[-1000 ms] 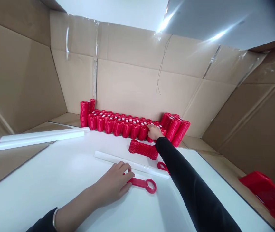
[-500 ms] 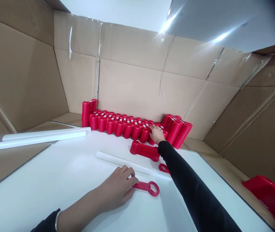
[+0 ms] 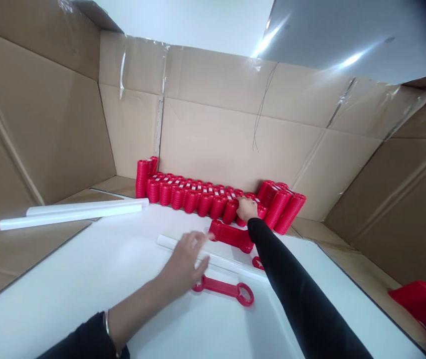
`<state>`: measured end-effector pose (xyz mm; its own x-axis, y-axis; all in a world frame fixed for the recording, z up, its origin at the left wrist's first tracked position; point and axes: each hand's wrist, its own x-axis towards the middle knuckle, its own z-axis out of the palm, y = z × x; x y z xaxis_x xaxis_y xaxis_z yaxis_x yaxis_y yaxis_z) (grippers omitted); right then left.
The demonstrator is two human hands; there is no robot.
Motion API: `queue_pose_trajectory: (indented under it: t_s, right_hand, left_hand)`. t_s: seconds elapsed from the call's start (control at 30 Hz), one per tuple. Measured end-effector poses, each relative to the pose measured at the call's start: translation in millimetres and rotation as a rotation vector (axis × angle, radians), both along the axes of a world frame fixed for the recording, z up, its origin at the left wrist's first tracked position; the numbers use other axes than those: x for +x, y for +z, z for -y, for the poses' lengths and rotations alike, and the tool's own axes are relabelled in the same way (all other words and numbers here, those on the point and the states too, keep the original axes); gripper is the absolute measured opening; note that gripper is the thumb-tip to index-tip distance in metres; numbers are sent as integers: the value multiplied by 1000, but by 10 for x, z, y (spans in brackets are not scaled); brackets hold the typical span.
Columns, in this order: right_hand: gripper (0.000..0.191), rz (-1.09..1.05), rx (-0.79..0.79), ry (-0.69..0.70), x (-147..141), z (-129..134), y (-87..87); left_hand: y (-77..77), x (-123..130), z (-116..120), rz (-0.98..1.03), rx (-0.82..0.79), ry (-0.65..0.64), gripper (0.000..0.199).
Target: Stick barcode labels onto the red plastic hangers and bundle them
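Note:
My left hand [image 3: 187, 259] hovers over the white table with its fingers apart and nothing in them, slightly blurred. Just beside its fingertips lies a red flat piece with a ring at each end [image 3: 220, 287]. My right hand [image 3: 247, 208] reaches to the right part of a long row of red ribbed stacks [image 3: 190, 200]; its fingers are curled against them, and what they grip is hidden. A red stack [image 3: 231, 236] lies on its side in front of that hand. Partly behind my right sleeve is another red ringed piece [image 3: 258, 263].
A white tube [image 3: 231, 265] crosses the table [image 3: 123, 279] behind the flat piece. Two more white tubes [image 3: 74, 214] lie at the left. Cardboard walls [image 3: 213, 144] surround the table. A red object [image 3: 422, 304] is at the far right.
My left hand has let go of the flat red piece and lifted up and away from it. My right hand has curled its fingers at the row. The view has shifted slightly.

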<state>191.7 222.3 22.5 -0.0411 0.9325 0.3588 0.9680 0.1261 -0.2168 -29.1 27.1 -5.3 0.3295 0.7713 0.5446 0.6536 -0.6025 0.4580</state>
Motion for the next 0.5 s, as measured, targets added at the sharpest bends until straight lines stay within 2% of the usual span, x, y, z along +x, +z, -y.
queue_pose_trajectory:
  t_s: [0.07, 0.17, 0.23, 0.3, 0.37, 0.4, 0.5]
  right_hand:
    - [52, -53, -13, 45, 42, 80, 64]
    - [53, -151, 19, 121, 141, 304, 176]
    - [48, -212, 52, 168, 198, 506, 250]
    - [42, -274, 83, 221, 226, 707, 315]
    - [37, -446, 123, 307, 228, 875, 371]
    - [34, -545, 139, 344, 222, 939, 397]
    - [28, -708, 146, 398, 206, 1059, 476]
  left_hand:
    - [175, -232, -373, 161, 105, 238, 45]
    - [527, -769, -1006, 276, 189, 607, 51]
    - [704, -1151, -1355, 340, 165, 756, 57]
    - [773, -1463, -1603, 402, 100, 757, 60]
    - [745, -1663, -1762, 406, 60, 693, 54]
    - [708, -1721, -1816, 442, 19, 641, 55]
    - [583, -1769, -1898, 485, 2, 518, 72]
